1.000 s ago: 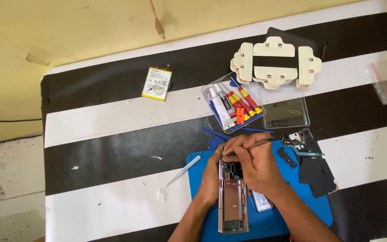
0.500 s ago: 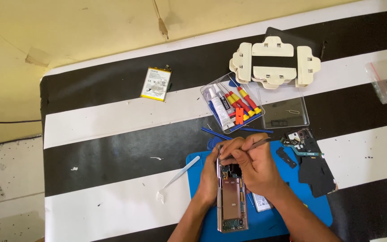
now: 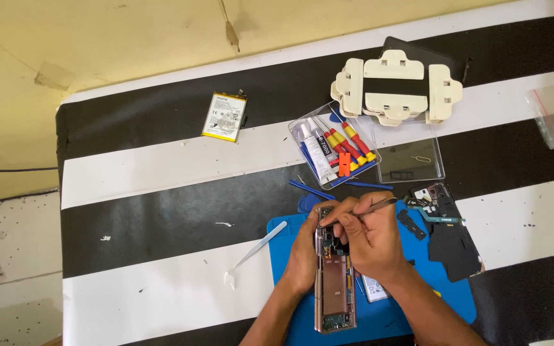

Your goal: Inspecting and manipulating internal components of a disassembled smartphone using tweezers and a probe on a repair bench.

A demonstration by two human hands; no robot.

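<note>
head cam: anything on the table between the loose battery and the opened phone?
Only the white plastic tweezers lie near that line, left of the blue mat. Otherwise bare striped cloth between the battery and the phone, in the head view.

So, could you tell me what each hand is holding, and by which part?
The right hand pinches metal tweezers near their lower end, tips at the opened phone. The left hand grips that phone by its left edge.

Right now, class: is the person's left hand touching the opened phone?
Touching: in the head view the left hand wraps its fingers against the opened phone, no gap.
</note>
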